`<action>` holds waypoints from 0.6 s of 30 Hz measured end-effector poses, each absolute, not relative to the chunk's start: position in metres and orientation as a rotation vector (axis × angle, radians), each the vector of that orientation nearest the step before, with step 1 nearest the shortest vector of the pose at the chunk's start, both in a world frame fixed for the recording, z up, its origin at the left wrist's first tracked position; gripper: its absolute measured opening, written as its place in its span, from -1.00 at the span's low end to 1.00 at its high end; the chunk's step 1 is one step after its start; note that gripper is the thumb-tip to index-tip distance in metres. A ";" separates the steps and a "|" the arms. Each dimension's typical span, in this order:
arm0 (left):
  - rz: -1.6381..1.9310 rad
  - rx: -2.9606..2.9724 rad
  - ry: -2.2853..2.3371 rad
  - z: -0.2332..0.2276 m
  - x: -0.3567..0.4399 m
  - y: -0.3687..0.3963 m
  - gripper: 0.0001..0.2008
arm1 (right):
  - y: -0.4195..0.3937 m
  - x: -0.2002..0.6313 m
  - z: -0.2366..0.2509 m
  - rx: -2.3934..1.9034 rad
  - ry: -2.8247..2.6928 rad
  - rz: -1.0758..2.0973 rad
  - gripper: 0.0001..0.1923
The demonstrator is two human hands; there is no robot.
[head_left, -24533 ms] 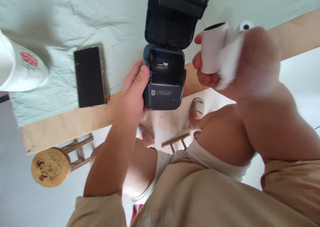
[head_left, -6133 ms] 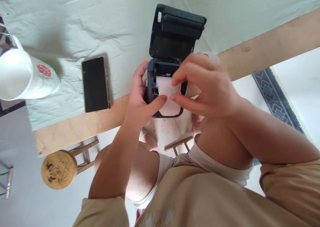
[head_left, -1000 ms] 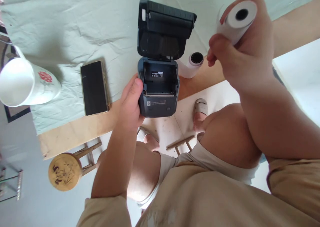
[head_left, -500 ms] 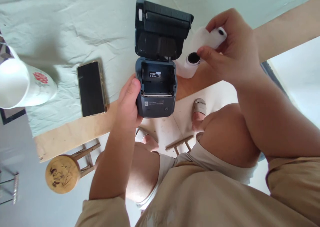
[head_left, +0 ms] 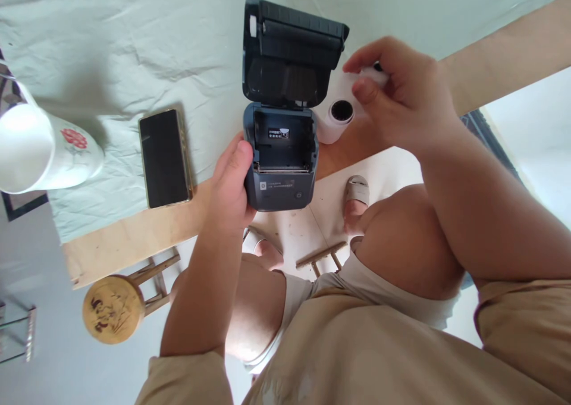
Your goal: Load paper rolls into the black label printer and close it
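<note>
A dark grey portable printer [head_left: 280, 179] stands at the table's near edge with its lid [head_left: 292, 54] flipped up and its paper bay bare. My left hand [head_left: 229, 182] grips the printer's left side. A white paper roll [head_left: 334, 119] with a dark core lies on the table just right of the printer. My right hand [head_left: 399, 99] hovers over it, fingers closed around a second white paper roll [head_left: 357, 81] that is mostly hidden by the fingers.
A black phone [head_left: 164, 157] lies face up on the pale green cloth [head_left: 134, 48], left of the printer. A white cup [head_left: 42, 152] with a red flower stands at the far left. A round wooden stool [head_left: 113, 307] sits on the floor below the table edge.
My right hand has come down from high right with the paper roll to the table beside the other roll. My left hand and the printer have stayed put.
</note>
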State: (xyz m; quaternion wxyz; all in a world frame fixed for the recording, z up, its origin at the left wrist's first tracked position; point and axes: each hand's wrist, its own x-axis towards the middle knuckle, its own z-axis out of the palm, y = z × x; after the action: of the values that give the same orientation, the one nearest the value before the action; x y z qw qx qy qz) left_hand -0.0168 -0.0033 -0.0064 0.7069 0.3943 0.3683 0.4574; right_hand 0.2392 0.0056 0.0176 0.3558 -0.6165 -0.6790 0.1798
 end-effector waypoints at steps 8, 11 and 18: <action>1.035 0.903 0.785 -0.008 -0.017 -0.003 -0.62 | 0.007 0.250 0.014 -1.781 -1.779 0.416 -0.52; 1.023 0.912 0.788 -0.008 -0.018 -0.003 -0.61 | -0.001 0.246 0.020 -1.653 -1.758 0.139 -0.46; 1.041 0.905 0.832 -0.010 -0.017 -0.003 -0.58 | -0.021 0.213 0.026 -1.234 -1.998 0.038 -0.63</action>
State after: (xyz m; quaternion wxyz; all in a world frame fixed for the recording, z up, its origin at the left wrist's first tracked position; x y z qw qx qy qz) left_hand -0.0172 -0.0030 -0.0104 0.6931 0.4050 0.3723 0.4659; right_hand 0.2130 -0.0214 0.0256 0.3862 -0.4845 -0.7848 0.0150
